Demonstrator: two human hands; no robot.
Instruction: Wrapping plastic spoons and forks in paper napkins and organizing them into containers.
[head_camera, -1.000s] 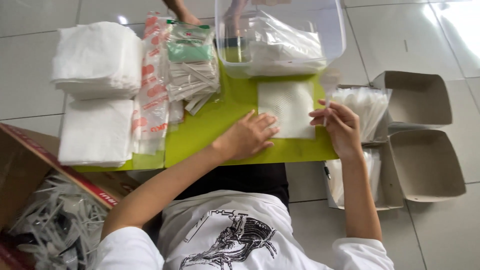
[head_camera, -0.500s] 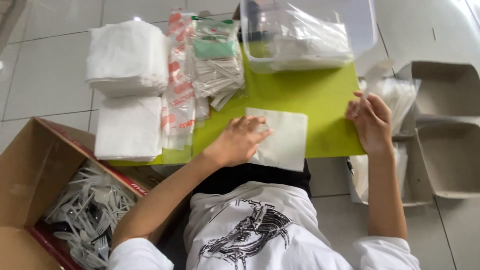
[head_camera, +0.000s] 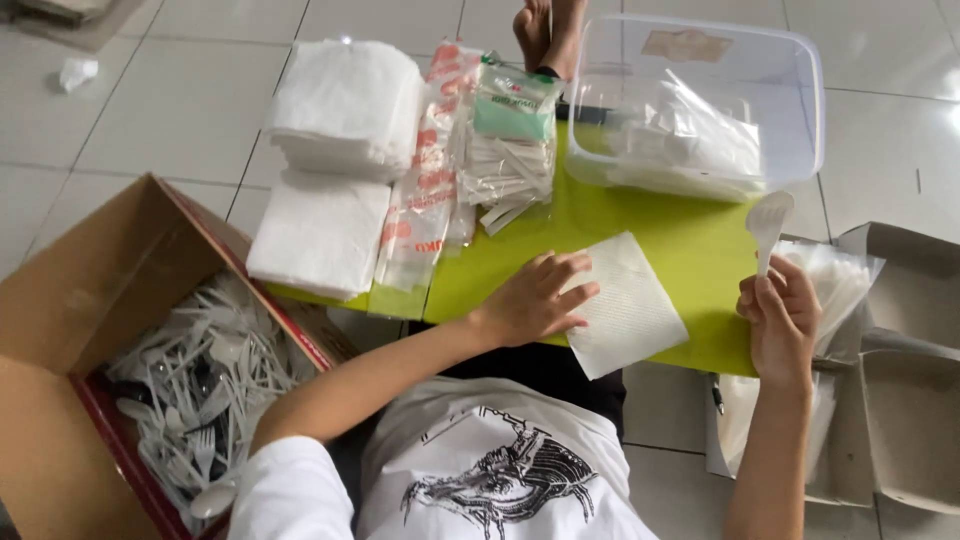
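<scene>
**Spoon raised to the right of a napkin held flat**

The left hand (head_camera: 535, 300) lies palm down, fingers spread and open, pressing on the near-left part of a single white napkin (head_camera: 625, 305) that lies on the green tabletop (head_camera: 690, 250). It grips nothing; it only pins the sheet. The napkin sits turned at a slant, one corner pointing toward the clear plastic bin (head_camera: 700, 100) and the opposite corner hanging just over the tabletop's near edge, above the person's lap.

The right hand (head_camera: 782, 320) is closed around the handle of a white plastic spoon (head_camera: 768, 225), held upright with the bowl at the top. The spoon's long axis runs almost straight away from the person, and it stands just to the right of the napkin, apart from it, over the tabletop's right end. So the napkin lies to the left of the spoon-holding hand and slightly nearer the body; the right hand is the nearer one to the sheet's free right half, which the left hand leaves uncovered.

Room on the right is tight: a bag of white plastic cutlery (head_camera: 835, 285) sits just behind the right hand in an open cardboard tray (head_camera: 900, 400) on the floor. Between the napkin and the bin the green surface is bare. Farther left on the tabletop lie stacks of white napkins (head_camera: 335, 160), a strip of red-and-white sachets (head_camera: 420, 190) and a bundle of wrapped toothpicks (head_camera: 505, 160). On the floor to the left, a brown cardboard box (head_camera: 90, 300) holds loose plastic forks and spoons (head_camera: 200, 390).
</scene>
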